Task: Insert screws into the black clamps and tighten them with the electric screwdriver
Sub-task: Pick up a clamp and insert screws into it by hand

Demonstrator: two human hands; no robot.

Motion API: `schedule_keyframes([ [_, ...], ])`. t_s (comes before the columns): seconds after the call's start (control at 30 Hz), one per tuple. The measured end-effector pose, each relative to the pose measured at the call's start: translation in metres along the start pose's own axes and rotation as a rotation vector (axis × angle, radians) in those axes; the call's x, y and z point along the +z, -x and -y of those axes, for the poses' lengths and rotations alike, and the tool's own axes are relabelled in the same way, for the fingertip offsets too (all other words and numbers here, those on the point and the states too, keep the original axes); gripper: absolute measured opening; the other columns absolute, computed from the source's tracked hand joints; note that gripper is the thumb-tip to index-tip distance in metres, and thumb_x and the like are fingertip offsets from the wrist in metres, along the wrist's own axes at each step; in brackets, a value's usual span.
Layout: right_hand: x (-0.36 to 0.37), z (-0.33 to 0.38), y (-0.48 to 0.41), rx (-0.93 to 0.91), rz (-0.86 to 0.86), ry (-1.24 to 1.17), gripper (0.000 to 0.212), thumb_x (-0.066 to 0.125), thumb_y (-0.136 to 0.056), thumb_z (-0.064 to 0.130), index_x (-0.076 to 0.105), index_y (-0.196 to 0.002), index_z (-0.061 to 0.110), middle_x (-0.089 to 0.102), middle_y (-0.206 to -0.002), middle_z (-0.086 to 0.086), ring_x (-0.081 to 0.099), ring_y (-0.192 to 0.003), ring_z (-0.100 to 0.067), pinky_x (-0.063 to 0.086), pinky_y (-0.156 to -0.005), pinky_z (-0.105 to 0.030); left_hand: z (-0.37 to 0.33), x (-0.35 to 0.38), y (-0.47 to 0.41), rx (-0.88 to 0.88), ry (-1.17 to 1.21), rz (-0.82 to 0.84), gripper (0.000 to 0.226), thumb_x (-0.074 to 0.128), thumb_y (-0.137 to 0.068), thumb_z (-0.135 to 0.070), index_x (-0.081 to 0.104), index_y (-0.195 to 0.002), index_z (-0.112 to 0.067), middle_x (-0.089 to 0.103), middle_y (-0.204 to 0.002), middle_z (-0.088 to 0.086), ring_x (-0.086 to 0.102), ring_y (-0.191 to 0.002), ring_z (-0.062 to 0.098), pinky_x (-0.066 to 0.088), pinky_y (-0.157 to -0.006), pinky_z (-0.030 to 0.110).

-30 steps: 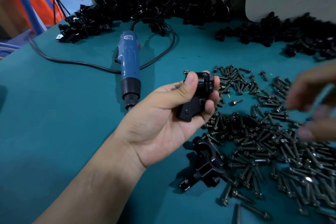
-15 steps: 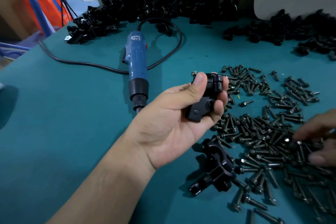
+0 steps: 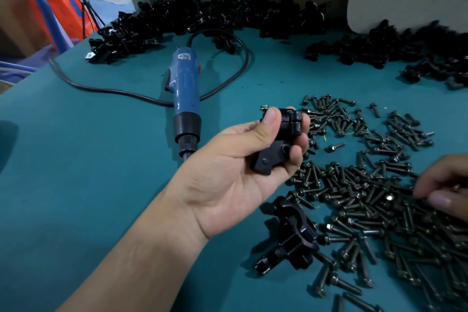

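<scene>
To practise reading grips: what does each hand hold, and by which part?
Left hand holds a clamp by its upper block, thumb in front, fingers behind. Right hand rests on the screws; a hold cannot be told.

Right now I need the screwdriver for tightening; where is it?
The screwdriver lies left of centre in the head view, tip by the left hand, clamp pile behind it.
</scene>
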State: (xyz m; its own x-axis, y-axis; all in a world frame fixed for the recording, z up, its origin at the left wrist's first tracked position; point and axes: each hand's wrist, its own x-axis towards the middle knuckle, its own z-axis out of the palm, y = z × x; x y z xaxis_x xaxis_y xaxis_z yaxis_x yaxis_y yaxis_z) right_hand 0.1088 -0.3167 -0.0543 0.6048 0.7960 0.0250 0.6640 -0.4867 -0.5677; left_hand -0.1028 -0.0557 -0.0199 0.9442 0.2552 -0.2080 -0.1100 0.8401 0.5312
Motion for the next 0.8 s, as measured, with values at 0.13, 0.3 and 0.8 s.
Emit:
schedule_keyframes([
  [0.13, -0.010, 0.026, -0.010, 0.018, -0.039, -0.203, 0.037, 0.064, -0.080, 0.072, 0.071, -0.091, 0.037, 0.074, -0.088, 0.004, 0.069, -0.061, -0.015, 0.059, -0.053, -0.029, 0.000, 0.000, 0.001, -0.008, -0.009, 0.008, 0.030, 0.065, -0.088, -0.016, 0.070, -0.108, 0.005, 0.071, -0.102, 0.014, 0.066, -0.089, 0.021, 0.058, -0.081, 0.024],
  [0.3, -0.014, 0.062, -0.027, -0.112, -0.040, -0.859, 0.041, 0.082, -0.070, 0.063, 0.075, -0.089, 0.028, 0.076, -0.088, -0.010, 0.072, -0.066, -0.009, 0.058, -0.061, -0.022, 0.001, 0.001, 0.001, -0.014, -0.026, 0.009, 0.029, 0.065, -0.087, -0.016, 0.070, -0.107, 0.005, 0.072, -0.102, 0.014, 0.067, -0.088, 0.020, 0.057, -0.082, 0.024],
  [0.8, -0.003, 0.146, -0.089, -0.348, -0.049, -0.619, 0.017, 0.072, -0.084, 0.029, 0.079, -0.099, 0.031, 0.079, -0.091, -0.004, 0.077, -0.081, -0.015, 0.058, -0.071, -0.016, 0.002, -0.001, -0.002, -0.026, -0.054, -0.003, 0.027, 0.066, -0.086, -0.017, 0.072, -0.103, 0.004, 0.072, -0.100, 0.013, 0.067, -0.088, 0.019, 0.056, -0.080, 0.023],
])
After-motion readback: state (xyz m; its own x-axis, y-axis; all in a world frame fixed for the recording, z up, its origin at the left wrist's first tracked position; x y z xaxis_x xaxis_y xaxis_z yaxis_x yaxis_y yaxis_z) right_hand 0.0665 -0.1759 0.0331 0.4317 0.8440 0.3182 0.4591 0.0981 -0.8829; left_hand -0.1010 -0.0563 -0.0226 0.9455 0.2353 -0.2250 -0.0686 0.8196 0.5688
